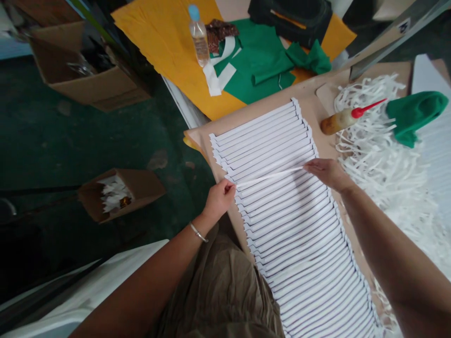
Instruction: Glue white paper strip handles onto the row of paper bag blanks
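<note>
A narrow white strip [269, 176] is stretched between my two hands. My left hand [221, 196] pinches its left end at the near edge of the table. Its other end sits in the closed fingertips of my right hand [326, 172]. Below the strip lies a long row of overlapping white cut pieces [299, 220] with dark edge lines and notched ends, running from the far end of the table toward my body. The strip crosses the row nearly parallel to the pieces.
A heap of loose white strips [373, 141] lies on the right, with a red-tipped glue bottle [338, 121] and green cloth [417, 115]. Beyond are a plastic bottle [199, 40] and green fabric [260, 56] on yellow sheeting [151, 33]. Cardboard boxes [102, 87] stand on the left floor.
</note>
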### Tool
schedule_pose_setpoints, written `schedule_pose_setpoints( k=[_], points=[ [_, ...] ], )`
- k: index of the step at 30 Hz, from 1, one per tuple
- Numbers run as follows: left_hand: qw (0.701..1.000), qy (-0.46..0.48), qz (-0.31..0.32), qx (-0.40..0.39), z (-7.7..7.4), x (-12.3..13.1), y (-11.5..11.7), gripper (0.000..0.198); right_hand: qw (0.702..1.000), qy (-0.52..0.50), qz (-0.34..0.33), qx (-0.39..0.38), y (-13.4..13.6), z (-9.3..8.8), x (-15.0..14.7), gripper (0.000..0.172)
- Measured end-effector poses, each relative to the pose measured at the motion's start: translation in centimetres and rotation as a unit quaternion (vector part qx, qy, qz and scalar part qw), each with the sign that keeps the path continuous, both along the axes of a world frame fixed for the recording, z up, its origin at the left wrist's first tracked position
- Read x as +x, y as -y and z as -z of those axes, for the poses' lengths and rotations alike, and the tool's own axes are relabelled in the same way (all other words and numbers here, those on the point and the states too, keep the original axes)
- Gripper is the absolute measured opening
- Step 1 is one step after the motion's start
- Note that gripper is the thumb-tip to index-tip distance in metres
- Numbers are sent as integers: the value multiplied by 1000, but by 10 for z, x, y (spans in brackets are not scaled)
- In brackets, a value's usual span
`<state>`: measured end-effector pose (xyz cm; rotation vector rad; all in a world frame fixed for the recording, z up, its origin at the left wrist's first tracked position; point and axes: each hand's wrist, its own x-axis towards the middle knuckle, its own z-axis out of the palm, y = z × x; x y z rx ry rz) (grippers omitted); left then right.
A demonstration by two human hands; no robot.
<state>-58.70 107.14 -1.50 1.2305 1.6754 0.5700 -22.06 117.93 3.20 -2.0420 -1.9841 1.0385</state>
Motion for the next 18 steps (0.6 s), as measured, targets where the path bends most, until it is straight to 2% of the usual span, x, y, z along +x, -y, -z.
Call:
schedule_pose_setpoints(
  k=[5, 9, 14, 18],
  points=[
    [996, -90, -17, 14, 6, 11, -13, 17, 995, 56, 69, 35, -31, 2, -1, 36],
    [990, -143, -18, 5, 5, 17, -19, 16, 996, 26, 87, 23, -49, 6, -2, 30],
    [983, -181, -17, -20, 7, 21, -21, 17, 992, 61, 81, 73, -61, 19, 4, 30],
    [980, -199, -13, -17, 8, 22, -20, 18, 991, 45, 75, 98, -67, 34, 11, 27]
  ],
)
